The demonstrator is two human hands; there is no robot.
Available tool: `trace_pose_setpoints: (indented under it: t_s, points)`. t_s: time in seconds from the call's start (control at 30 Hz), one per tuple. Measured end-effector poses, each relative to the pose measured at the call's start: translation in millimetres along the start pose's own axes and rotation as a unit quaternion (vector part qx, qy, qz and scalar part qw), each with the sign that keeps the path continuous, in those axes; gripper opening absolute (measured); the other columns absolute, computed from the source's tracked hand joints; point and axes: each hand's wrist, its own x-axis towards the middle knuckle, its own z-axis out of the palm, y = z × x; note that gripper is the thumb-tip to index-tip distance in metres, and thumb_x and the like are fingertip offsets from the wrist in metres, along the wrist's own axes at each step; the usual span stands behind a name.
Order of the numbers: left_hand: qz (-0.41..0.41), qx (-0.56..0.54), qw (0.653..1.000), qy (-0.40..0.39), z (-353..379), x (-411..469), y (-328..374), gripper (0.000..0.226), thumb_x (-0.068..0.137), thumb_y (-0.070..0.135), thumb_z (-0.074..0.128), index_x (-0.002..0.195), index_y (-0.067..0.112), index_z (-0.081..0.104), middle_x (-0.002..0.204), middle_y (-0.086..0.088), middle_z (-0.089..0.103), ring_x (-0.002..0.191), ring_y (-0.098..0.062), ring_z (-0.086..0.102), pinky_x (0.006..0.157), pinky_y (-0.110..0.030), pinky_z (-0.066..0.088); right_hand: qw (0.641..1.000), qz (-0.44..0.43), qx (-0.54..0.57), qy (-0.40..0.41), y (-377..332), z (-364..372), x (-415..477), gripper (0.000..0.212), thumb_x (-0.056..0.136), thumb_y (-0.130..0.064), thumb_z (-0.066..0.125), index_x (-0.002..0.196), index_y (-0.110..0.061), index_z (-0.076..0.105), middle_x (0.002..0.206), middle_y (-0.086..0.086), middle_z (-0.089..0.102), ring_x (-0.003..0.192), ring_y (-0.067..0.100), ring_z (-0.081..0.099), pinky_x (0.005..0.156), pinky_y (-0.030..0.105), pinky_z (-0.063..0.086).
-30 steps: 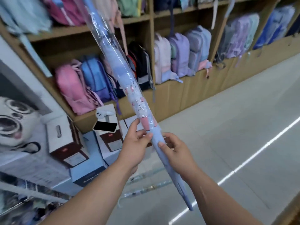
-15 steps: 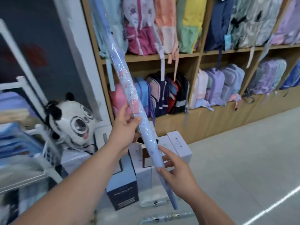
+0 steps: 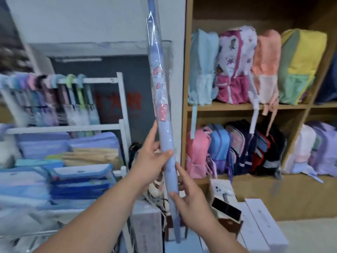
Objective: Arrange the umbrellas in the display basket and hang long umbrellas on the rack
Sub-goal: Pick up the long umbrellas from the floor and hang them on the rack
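Step in hand: bringing a long umbrella [image 3: 161,92] to the rack. My left hand [image 3: 149,161] wraps its fingers round the plastic-sleeved shaft. My right hand [image 3: 191,205] grips just below, thumb in front, fingers curled behind. The umbrella stands nearly upright before me, narrow end down, top out of frame. The white rack [image 3: 102,80] lies to my left, its rail crowded with hooked handles [image 3: 70,79] and bare at the right end. Next move, I judge: lift the handle and hook it there.
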Motion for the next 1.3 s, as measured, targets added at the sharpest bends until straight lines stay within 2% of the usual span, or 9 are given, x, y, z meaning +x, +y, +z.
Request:
trace_pose_setpoints:
  t_s: [0.17,0.27,0.37,0.57,0.67,0.77,0.93,1.2,1.3]
  points:
    - [-0.026,0.045,0.998,0.041,-49.4,22.9,8.2,0.085,0.095,0.007,0.066,0.147,0.06,0.025,0.105,-0.005,0.074,0.093,-0.032,0.074,0.072,-0.059,0.061,0.997,-0.07,0.0,-0.012,-9.0,34.2,81.7,0.079,0.098,-0.017,0.059,0.144,-0.069,0.02,0.136,-0.013,0.056,0.113,0.006,0.058,0.085,0.028,0.055]
    - [-0.014,0.056,0.995,0.08,-75.5,50.0,20.0,0.082,0.096,0.002,0.062,0.145,0.059,0.028,0.109,-0.008,0.072,0.092,-0.028,0.075,0.064,-0.052,0.062,0.994,-0.096,-0.029,-0.052,-23.9,49.0,129.2,0.084,0.099,-0.025,0.059,0.145,-0.07,0.006,0.133,-0.02,0.056,0.111,0.002,0.058,0.088,0.034,0.055]
    - [0.009,0.063,0.993,0.103,-103.2,74.1,35.5,0.085,0.097,-0.002,0.058,0.147,0.058,0.026,0.113,-0.006,0.072,0.093,-0.027,0.075,0.059,-0.042,0.06,0.989,-0.127,-0.023,-0.069,-36.0,61.0,174.4,0.083,0.096,-0.022,0.064,0.15,-0.061,0.014,0.126,-0.018,0.059,0.106,0.002,0.061,0.09,0.034,0.055]
    - [0.041,0.073,0.991,0.104,-162.6,108.3,57.0,0.081,0.099,-0.002,0.056,0.147,0.057,0.028,0.113,-0.005,0.073,0.099,-0.032,0.073,0.075,-0.063,0.058,0.981,-0.146,0.013,-0.124,-65.2,87.1,240.9,0.071,0.101,-0.022,0.058,0.146,-0.064,0.023,0.122,-0.022,0.057,0.1,0.011,0.063,0.09,0.031,0.056]
    - [0.061,0.07,0.993,0.079,-201.4,126.4,63.1,0.078,0.099,-0.002,0.055,0.146,0.055,0.03,0.11,-0.004,0.075,0.098,-0.03,0.074,0.071,-0.056,0.061,0.979,-0.153,-0.002,-0.136,-85.9,106.2,267.3,0.074,0.102,-0.022,0.054,0.147,-0.066,0.015,0.105,-0.037,0.057,0.087,0.004,0.061,0.081,0.018,0.051]
    - [0.078,0.061,0.993,0.059,-243.0,144.0,66.2,0.079,0.099,-0.002,0.055,0.148,0.054,0.029,0.105,-0.003,0.076,0.093,-0.025,0.075,0.061,-0.042,0.059,0.978,-0.153,-0.023,-0.139,-107.4,132.9,291.3,0.082,0.101,-0.02,0.057,0.143,-0.072,0.01,0.096,-0.02,0.062,0.076,0.003,0.059,0.075,0.022,0.054]
    - [0.107,0.049,0.993,0.016,-322.8,176.1,82.8,0.083,0.097,-0.004,0.056,0.148,0.055,0.029,0.102,-0.007,0.075,0.091,-0.026,0.075,0.06,-0.039,0.058,0.981,-0.145,-0.035,-0.121,-147.7,194.1,335.0,0.087,0.101,-0.019,0.057,0.14,-0.076,0.004,0.101,-0.003,0.066,0.082,0.021,0.065,0.079,0.033,0.059]
    - [0.114,0.084,0.99,-0.029,-392.5,235.7,109.3,0.081,0.097,0.006,0.061,0.139,0.069,0.031,0.109,-0.008,0.07,0.098,-0.022,0.074,0.073,-0.051,0.063,0.986,-0.126,-0.11,-0.015,-186.9,246.2,397.1,0.086,0.102,-0.019,0.056,0.149,-0.064,0.0,0.095,-0.006,0.065,0.067,-0.001,0.058,0.065,0.019,0.049]
    - [0.115,0.094,0.988,-0.043,-397.2,253.6,117.6,0.084,0.099,0.008,0.06,0.14,0.071,0.023,0.11,-0.008,0.071,0.096,-0.017,0.074,0.067,-0.039,0.062,0.984,-0.121,-0.133,0.008,-194.3,245.3,417.5,0.086,0.102,-0.018,0.056,0.148,-0.066,0.002,0.099,-0.01,0.064,0.069,-0.001,0.062,0.063,0.018,0.049]
